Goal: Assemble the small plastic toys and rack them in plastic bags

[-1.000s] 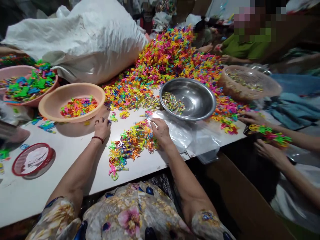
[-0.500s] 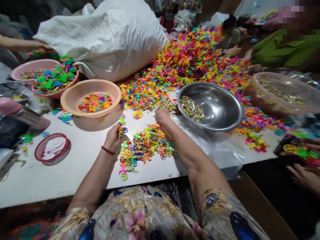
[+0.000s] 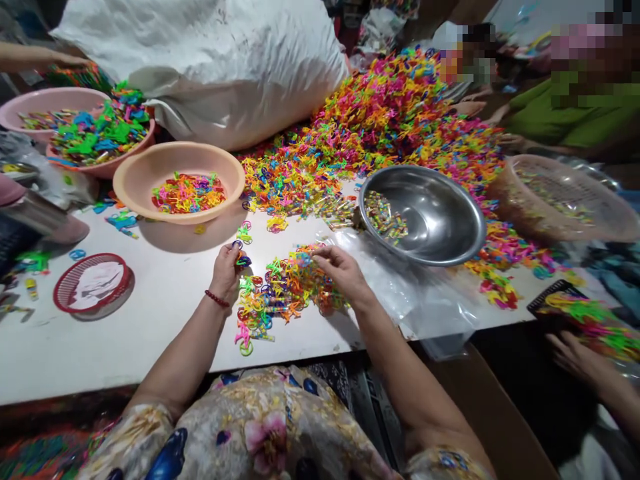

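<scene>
Colourful plastic toys [image 3: 285, 287] lie heaped on white table [image 3: 165, 320] between your left hand [image 3: 227, 270], pinching dark-blue toy [image 3: 243, 258] near their left side, and your right hand [image 3: 345, 272], fingers curled over right side, grip unclear.

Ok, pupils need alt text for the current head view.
A person's left hand holds small colourful pieces and the right hand is at a little pile on a white table. Beyond: a peach basin, steel bowl and large heap.

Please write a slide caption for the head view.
Left hand holding plastic pieces, right hand at a small pile on the white table.
</scene>
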The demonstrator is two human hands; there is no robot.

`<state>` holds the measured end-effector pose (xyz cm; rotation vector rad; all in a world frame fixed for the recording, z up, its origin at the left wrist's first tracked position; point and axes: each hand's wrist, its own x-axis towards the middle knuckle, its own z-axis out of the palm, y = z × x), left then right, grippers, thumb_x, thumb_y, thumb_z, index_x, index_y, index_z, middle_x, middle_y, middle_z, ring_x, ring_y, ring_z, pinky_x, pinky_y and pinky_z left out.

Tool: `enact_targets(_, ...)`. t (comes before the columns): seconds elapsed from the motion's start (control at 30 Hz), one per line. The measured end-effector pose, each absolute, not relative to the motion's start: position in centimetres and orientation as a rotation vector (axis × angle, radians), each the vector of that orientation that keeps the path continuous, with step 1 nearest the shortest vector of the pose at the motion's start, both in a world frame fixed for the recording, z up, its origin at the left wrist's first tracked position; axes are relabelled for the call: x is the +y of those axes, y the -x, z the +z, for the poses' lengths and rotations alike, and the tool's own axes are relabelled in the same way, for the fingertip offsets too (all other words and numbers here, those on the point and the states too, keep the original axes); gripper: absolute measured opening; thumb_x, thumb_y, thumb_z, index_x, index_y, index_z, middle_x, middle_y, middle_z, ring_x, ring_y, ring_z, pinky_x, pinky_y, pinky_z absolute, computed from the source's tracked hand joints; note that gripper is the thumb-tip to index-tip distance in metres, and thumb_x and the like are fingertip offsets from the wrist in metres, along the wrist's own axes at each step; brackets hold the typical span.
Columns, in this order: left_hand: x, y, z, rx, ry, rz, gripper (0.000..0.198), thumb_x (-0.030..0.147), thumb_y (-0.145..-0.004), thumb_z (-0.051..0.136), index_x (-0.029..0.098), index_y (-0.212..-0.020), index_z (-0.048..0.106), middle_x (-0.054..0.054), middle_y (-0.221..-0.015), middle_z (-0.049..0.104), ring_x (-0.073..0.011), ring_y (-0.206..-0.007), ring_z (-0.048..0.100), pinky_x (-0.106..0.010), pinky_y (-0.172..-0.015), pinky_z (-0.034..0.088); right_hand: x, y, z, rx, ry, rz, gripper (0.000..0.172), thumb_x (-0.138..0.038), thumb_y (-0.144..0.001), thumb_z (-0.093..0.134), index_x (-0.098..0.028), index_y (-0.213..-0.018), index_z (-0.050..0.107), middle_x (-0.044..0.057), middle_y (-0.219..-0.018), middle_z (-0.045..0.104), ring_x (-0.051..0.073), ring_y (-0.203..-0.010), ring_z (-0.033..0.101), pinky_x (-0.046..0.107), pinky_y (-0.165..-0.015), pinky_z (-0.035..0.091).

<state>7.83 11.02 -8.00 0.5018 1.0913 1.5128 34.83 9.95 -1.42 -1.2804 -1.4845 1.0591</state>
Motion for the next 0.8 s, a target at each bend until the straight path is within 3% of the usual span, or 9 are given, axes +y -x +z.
enact_targets(0.1, 11.2, -8.1, -8.5, 1.082, -0.545, 1.516, 0.047, 0.045, -0.068, 0.085, 0.018, -0.090, 0.053, 0.005, -0.067, 0.061, -0.0071, -0.055, 0.056, -0.017, -0.052, 0.045, 10.4, -34.9, -1.2, -1.691, 1.322, 0.866, 0.031, -0.049, -0.087, 0.065, -0.022, -0.101, 0.072, 0.005, -0.101, 0.072, 0.019, -0.089, 0.065, 0.033, -0.081, 0.053)
enact_targets(0.23, 11.0, -8.2, -8.6, 1.073, -0.635, 1.474, 0.041, 0.042, -0.072, 0.081, 0.018, -0.089, 0.053, 0.004, -0.066, 0.060, -0.0070, -0.056, 0.054, -0.016, -0.052, 0.044, 15.4, -36.3, -1.6, -1.816, 1.470, 0.498, 0.027, -0.039, -0.092, 0.056, -0.019, -0.095, 0.073, 0.007, -0.097, 0.072, 0.020, -0.089, 0.064, 0.034, -0.085, 0.049)
enact_targets(0.4, 10.6, -8.4, -8.7, 1.153, -0.687, 1.458, 0.041, 0.045, -0.074, 0.079, 0.019, -0.094, 0.055, 0.004, -0.069, 0.060, -0.0072, -0.055, 0.054, -0.016, -0.051, 0.045, 21.4, -38.6, -2.6, -2.081, 1.973, 0.204, 0.031, -0.027, -0.098, 0.043, -0.015, -0.105, 0.070, 0.012, -0.108, 0.071, 0.022, -0.100, 0.062, 0.032, -0.089, 0.045)
enact_targets(0.6, 10.5, -8.7, -8.8, 1.135, -0.686, 1.393, 0.042, 0.049, -0.075, 0.079, 0.020, -0.097, 0.058, 0.003, -0.070, 0.062, -0.0078, -0.057, 0.055, -0.017, -0.053, 0.047, 25.3, -38.7, -4.3, -2.249, 2.271, 0.070, 0.038, -0.015, -0.086, 0.058, -0.004, -0.122, 0.064, 0.026, -0.125, 0.063, 0.031, -0.114, 0.057, 0.037, -0.098, 0.041)
enact_targets(0.8, 10.8, -8.4, -9.6, 1.149, -0.721, 1.358, 0.045, 0.053, -0.074, 0.079, 0.020, -0.097, 0.058, 0.003, -0.071, 0.062, -0.0077, -0.058, 0.056, -0.017, -0.054, 0.047, 26.8, -37.5, -5.4, -2.311, 2.238, 0.112, 0.034, -0.006, -0.080, 0.059, 0.001, -0.112, 0.067, 0.030, -0.122, 0.064, 0.035, -0.121, 0.054, 0.043, -0.107, 0.035)
